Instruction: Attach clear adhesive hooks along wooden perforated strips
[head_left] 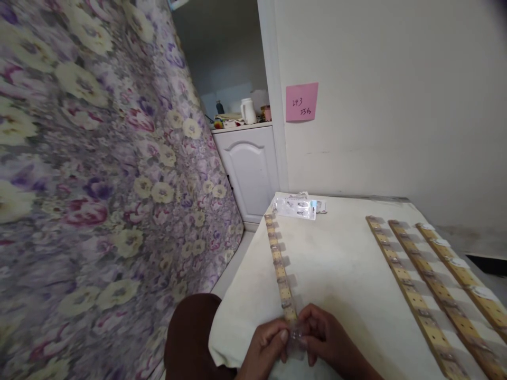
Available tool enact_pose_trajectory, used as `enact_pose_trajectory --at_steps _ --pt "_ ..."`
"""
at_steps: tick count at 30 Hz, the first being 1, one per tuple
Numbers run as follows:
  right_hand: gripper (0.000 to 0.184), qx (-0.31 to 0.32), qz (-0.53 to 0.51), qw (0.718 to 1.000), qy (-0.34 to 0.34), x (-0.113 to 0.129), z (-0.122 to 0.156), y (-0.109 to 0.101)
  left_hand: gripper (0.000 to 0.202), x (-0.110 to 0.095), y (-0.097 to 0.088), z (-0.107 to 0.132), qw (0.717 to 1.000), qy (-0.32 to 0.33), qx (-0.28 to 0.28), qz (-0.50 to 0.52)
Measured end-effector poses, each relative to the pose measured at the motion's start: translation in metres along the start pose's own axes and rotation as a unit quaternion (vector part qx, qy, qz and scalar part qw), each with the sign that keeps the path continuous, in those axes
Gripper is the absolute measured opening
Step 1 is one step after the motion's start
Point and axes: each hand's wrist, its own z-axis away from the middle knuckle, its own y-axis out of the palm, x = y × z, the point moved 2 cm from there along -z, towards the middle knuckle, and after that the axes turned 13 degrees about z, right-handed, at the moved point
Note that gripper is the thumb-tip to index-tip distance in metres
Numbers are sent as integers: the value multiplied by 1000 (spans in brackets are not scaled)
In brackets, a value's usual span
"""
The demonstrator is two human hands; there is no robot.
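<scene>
My left hand (266,345) and my right hand (330,340) meet at the near end of a long wooden strip (278,264) that lies on the cream tablecloth (336,264). Both hands have their fingers pinched together on a small clear packet (296,338) at the strip's near end. The strip carries several small metal pieces along its length. What is inside the packet is too small to make out.
Three more wooden strips (420,295) lie slanted at the table's right. A pile of clear packets (298,207) sits at the far edge. A floral cloth (99,184) hangs at left. A pink note (301,102) is stuck on the wall; a white cabinet (249,169) stands behind.
</scene>
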Motion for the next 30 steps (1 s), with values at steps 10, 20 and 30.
enact_pose_trajectory --at_steps 10,20,30 --pt "29 -6 28 1000 -2 2 0 0 35 20 -9 -6 999 -5 -17 31" --pt "21 -11 57 998 7 -6 0 -4 24 4 -5 -3 995 48 48 67" --pt "39 87 -75 993 30 1 4 -3 8 -33 21 -5 989 118 94 5"
